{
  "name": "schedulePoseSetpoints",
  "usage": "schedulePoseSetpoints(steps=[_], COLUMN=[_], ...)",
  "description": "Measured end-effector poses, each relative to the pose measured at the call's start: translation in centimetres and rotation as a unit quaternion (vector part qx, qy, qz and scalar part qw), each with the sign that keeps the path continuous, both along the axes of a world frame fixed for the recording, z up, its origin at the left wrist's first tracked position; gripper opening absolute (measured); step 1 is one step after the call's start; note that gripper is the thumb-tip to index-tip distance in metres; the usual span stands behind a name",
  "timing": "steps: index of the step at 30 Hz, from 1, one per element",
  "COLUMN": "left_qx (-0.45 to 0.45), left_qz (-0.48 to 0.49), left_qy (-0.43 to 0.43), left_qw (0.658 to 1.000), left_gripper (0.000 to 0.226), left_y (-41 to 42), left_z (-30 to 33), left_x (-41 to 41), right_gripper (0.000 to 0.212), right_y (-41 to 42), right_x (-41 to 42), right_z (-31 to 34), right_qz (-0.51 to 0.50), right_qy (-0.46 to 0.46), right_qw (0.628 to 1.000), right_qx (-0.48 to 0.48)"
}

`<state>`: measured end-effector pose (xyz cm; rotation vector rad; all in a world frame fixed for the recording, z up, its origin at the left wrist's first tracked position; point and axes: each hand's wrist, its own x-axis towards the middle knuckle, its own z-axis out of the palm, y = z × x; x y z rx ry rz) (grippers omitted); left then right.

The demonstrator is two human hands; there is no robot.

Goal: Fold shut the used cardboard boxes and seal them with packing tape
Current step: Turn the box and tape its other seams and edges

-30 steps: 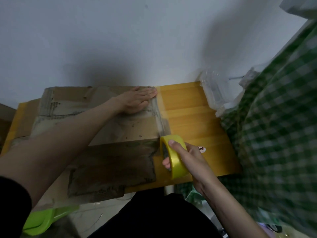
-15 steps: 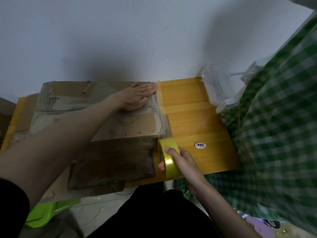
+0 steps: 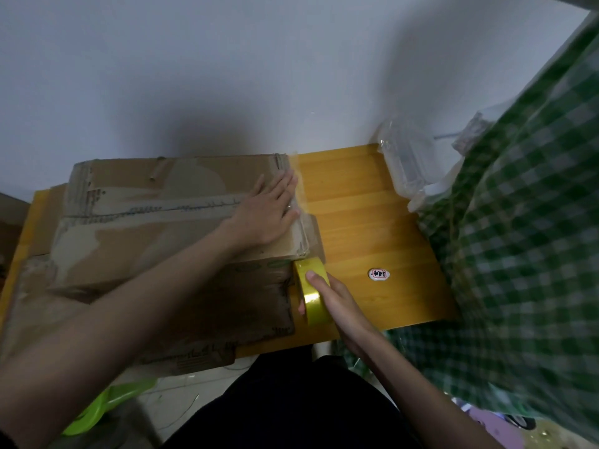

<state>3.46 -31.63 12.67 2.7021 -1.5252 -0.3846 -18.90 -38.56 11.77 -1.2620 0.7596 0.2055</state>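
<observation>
A worn brown cardboard box (image 3: 155,218) lies closed on the wooden table (image 3: 372,241), its top crossed by old tape strips. My left hand (image 3: 269,212) presses flat on the box top near its right edge, fingers straight. My right hand (image 3: 334,299) grips a yellow roll of packing tape (image 3: 312,291) held on edge against the box's front right corner. A clear strip of tape runs from the roll up along the box's right edge. A second flattened piece of cardboard (image 3: 207,319) lies under the box at the front.
A clear plastic bag (image 3: 408,166) lies at the table's back right corner. A small white sticker (image 3: 378,274) sits on the tabletop. Green checked fabric (image 3: 525,241) hangs along the right. A green plastic stool (image 3: 107,406) stands below on the floor. White wall behind.
My right hand has drawn the tape roll leftward to the box's front right corner. My left hand stays pressed on the box top, shifted slightly toward me.
</observation>
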Motion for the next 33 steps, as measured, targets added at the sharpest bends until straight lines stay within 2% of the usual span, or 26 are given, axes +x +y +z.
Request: schedulePoseSetpoints(steps=[5,11,15,19,22,26,27,30,33], left_qx=[-0.012,-0.027,-0.019,-0.021,-0.019,-0.016,-0.013,-0.008,-0.01], left_qz=[0.022,0.026,0.023,0.02,0.017,0.012,0.009,0.009,0.014], left_qy=[-0.013,-0.05,-0.059,-0.066,-0.067,-0.071,-0.073,-0.09,-0.093], left_qw=[1.0,0.998,0.998,0.997,0.997,0.997,0.997,0.996,0.996], left_gripper=[0.073,0.085,0.083,0.078,0.078,0.085,0.088,0.089,0.086], left_y=[0.0,0.2,0.2,0.7,0.9,0.9,0.9,1.0,0.8], left_z=[-0.3,-1.2,-1.3,-1.3,-1.2,-1.4,-1.4,-1.6,-1.6], left_x=[-4.8,-3.6,-3.1,-3.4,-3.5,-3.2,-3.2,-3.2,-3.3], right_gripper=[0.03,0.035,0.031,0.048,0.084,0.091,0.09,0.056,0.075], right_y=[-1.1,-3.0,-2.7,-2.0,-2.2,-1.7,-1.6,-1.9,-3.3], right_x=[1.9,4.0,3.9,3.8,3.5,3.7,4.0,4.6,4.7], right_z=[0.1,0.0,-0.2,-1.0,-2.4,-4.1,-4.3,-4.4,-5.4], right_qz=[-0.018,0.019,-0.013,-0.053,-0.034,-0.042,-0.039,-0.015,-0.018], right_qy=[-0.018,-0.031,-0.031,-0.016,0.02,0.039,0.04,0.008,0.025], right_qw=[0.999,0.997,0.998,0.996,0.995,0.995,0.996,0.998,0.996], right_qx=[-0.02,-0.069,-0.055,-0.075,-0.087,-0.081,-0.075,-0.054,-0.089])
